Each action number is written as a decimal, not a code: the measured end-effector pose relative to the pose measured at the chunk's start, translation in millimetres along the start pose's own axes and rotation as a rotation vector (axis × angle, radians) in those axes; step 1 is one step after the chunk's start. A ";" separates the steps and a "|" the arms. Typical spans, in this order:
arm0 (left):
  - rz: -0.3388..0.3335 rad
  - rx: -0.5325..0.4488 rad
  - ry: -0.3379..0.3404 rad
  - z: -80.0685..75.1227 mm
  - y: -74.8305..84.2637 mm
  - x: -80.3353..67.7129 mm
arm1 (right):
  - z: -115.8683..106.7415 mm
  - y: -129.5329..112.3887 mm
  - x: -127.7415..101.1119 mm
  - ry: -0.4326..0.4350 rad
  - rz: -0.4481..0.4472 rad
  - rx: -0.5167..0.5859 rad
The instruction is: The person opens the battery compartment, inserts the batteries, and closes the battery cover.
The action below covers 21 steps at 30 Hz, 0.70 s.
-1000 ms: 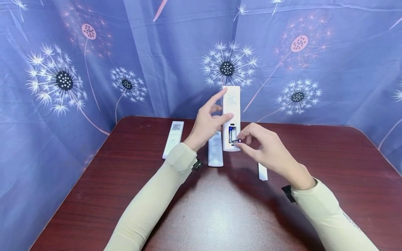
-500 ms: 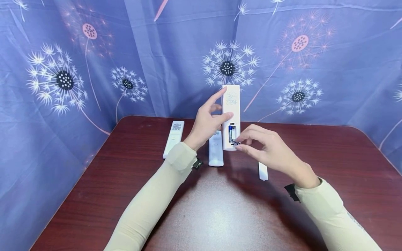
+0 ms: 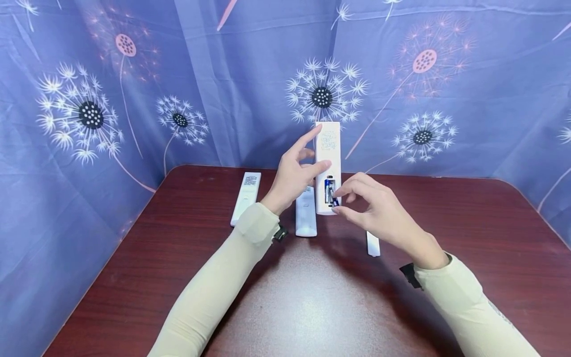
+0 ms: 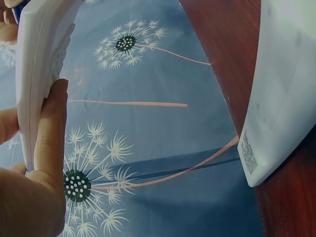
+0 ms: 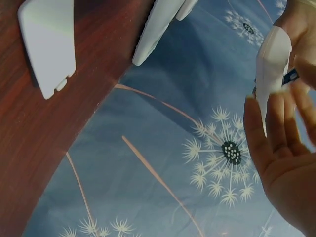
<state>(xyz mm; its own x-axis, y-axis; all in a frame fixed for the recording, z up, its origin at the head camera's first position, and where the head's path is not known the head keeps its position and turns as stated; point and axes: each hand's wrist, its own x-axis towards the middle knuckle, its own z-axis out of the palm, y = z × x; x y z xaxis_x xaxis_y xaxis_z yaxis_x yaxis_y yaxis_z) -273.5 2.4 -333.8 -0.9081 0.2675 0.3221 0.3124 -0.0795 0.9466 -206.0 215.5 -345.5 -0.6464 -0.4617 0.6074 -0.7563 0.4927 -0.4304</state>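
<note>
Two hands share the work: the left hand (image 3: 292,176) holds the remote (image 3: 328,148) upright above the counter (image 3: 312,297), while the right hand (image 3: 379,213) pinches a battery (image 3: 334,198) at its open compartment. Best seat it squarely, pressing gently against the spring.

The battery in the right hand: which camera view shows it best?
The head view: the battery sits at the open remote, pinched by the right hand. The right wrist view shows only its blurred blue tip; the left wrist view shows a blue scrap, uncertain.
</note>
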 end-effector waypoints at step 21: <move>0.059 -0.033 -0.066 -0.6 -1.6 0.5 | -0.1 9.3 0.1 0.002 0.159 0.034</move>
<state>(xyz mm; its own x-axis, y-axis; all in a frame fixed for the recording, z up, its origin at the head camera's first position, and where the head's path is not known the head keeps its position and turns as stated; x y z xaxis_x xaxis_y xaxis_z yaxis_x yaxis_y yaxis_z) -274.6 2.1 -335.2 -0.8679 0.3237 0.3768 0.3542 -0.1285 0.9263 -213.1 220.1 -349.5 -0.7578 -0.3785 0.5315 -0.6477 0.5344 -0.5431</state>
